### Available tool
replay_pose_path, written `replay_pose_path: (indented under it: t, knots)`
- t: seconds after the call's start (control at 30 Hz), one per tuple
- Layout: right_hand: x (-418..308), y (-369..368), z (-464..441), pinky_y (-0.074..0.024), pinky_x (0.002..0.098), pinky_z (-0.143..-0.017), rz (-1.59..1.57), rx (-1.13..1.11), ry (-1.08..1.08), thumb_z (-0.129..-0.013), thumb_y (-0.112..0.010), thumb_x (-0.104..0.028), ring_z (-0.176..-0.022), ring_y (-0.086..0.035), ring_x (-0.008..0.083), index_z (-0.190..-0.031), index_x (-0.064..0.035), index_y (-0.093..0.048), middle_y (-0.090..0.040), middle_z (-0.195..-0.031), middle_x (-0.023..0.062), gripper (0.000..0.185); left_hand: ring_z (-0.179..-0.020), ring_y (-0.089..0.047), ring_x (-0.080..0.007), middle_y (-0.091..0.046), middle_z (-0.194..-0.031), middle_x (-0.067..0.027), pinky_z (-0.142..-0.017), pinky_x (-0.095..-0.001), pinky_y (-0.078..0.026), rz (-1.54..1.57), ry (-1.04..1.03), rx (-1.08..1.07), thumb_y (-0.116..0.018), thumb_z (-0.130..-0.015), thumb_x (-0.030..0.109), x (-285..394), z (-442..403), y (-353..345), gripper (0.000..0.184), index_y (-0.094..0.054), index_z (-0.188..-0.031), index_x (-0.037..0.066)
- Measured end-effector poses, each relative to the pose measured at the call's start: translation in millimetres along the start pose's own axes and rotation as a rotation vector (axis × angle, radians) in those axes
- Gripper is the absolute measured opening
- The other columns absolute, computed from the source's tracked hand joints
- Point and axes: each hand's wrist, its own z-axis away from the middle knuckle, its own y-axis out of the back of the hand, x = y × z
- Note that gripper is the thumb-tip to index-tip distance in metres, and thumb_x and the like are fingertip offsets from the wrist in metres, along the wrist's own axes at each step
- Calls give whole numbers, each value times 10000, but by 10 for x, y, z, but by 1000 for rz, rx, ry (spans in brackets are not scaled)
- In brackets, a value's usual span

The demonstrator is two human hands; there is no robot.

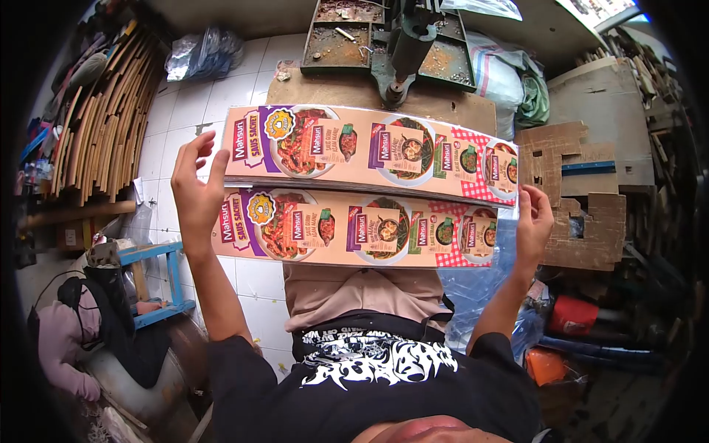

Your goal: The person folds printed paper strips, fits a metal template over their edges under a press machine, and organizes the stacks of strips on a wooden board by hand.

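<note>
Two stacks of long printed panels lie one behind the other in front of my body. The upper stack (354,159) and the lower stack (336,235) both show Mahsuri sauce sachets and plates of food on a peach ground. My left hand (199,181) is at the left end of the upper stack, thumb along its edge and fingers apart in the air. At the opposite end, my right hand (535,218) has its fingers curled against the corner of the upper stack. The undersides of both stacks are hidden.
Behind the stacks stands a drill-press-like machine (410,55) with trays (336,48) of small parts on a wooden board (288,92). Leaning brown boards (111,111) fill the left. Notched brown boards (583,236) lie right, and a blue frame (173,273) stands lower left.
</note>
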Motion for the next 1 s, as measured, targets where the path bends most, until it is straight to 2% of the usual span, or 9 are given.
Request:
replay_pose_path:
  t: [0.13, 0.2, 0.33, 0.4, 0.47, 0.63, 0.7, 0.83, 1.0]
  knots:
    - [-567, -516, -584, -514, 287, -709, -89, -153, 179, -914, -680, -167, -761, -651, 123, -1018, -17, -706, -723, -879, 67, 185, -927, -670, -199, -694, -1012, -116, -830, -356, -517, 225, -174, -144, -695, -892, 198, 332, -734, -551, 304, -659, -1131, 14]
    - [-837, -817, -862, -520, 282, -704, -76, -196, 211, -904, -679, -157, -742, -661, 120, -999, -9, -715, -729, -846, 74, 179, -859, -684, -176, -711, -964, -110, -778, -333, -533, 446, -125, -209, -684, -899, 203, 373, -1093, -984, 284, -668, -1110, 13]
    - [-922, -1370, -1489, -530, 295, -724, -34, -139, 209, -871, -677, -161, -755, -695, 164, -962, -14, -731, -735, -828, 115, 181, -755, -682, -135, -720, -812, -79, -712, -276, -537, 539, -80, 40, -661, -907, 179, 306, -1578, -1835, 187, -704, -991, 18]
    - [-733, -1601, -1796, -542, 373, -783, 196, -102, 227, -857, -668, -234, -835, -716, 262, -975, -77, -751, -738, -893, 128, 213, -642, -652, -101, -701, -737, -56, -619, -252, -516, 682, -30, 158, -667, -905, 183, 249, -1660, -2147, 173, -701, -930, 15]
    - [-686, -1668, -1871, -539, 389, -811, 317, -160, 140, -853, -663, -259, -874, -710, 278, -971, -101, -756, -736, -904, 128, 218, -610, -634, -94, -682, -694, -41, -594, -255, -510, 644, 13, 174, -662, -910, 181, 141, -1655, -2354, 173, -691, -910, 10]
    - [-379, -1790, -1890, -527, 415, -831, 354, -177, 181, -828, -672, -270, -881, -691, 293, -920, -141, -770, -730, -884, 99, 186, -580, -621, -92, -662, -649, -42, -554, -258, -486, 671, -14, 192, -655, -909, 167, 116, -1630, -2309, 162, -681, -895, 7]
    - [-364, -1785, -1878, -516, 406, -839, 351, -166, 322, -802, -682, -265, -889, -665, 291, -879, -143, -775, -709, -866, 83, 172, -581, -621, -94, -666, -652, -46, -555, -256, -484, 598, 28, 212, -648, -909, 154, 102, -1655, -2325, 152, -682, -896, 7]
    - [-431, -1796, -1825, -510, 405, -840, 367, -175, 364, -782, -685, -255, -890, -646, 291, -847, -147, -775, -692, -864, 77, 155, -552, -578, -59, -624, -631, -11, -515, -208, -443, 578, 2, 213, -627, -926, 139, 110, -1647, -2336, 136, -666, -928, 9]
    - [-395, -1838, -1850, -513, 402, -833, 347, -171, 330, -761, -664, -251, -863, -637, 291, -846, -151, -770, -683, -841, 74, 169, -548, -561, -58, -610, -627, -8, -514, -214, -437, 610, 51, 192, -627, -938, 147, 149, -1645, -2288, 136, -664, -916, 18]
